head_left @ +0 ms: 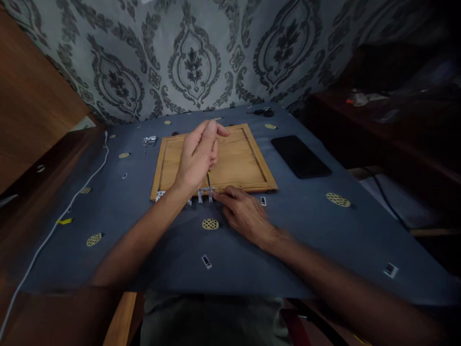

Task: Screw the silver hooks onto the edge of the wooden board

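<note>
A wooden panel (236, 158) with a raised frame lies flat on the blue cloth. My left hand (198, 156) is closed around a screwdriver, its handle mostly hidden by the fingers. The yellow-and-black end and thin shaft of the screwdriver (208, 180) point down to a metal hinge (206, 194) on the panel's near edge. My right hand (247, 214) rests beside that edge, index finger stretched out and its tip at the hinge; whether it pinches anything is not clear. Another metal hinge (160, 195) sits at the near left corner, partly behind my left forearm.
A black phone or tablet (300, 156) lies right of the panel. Loose metal hardware (149, 140) is at the back left, and a dark object (265, 112) at the back right. A white cable (77, 192) runs along the left side. Patterned fabric (194, 62) rises behind.
</note>
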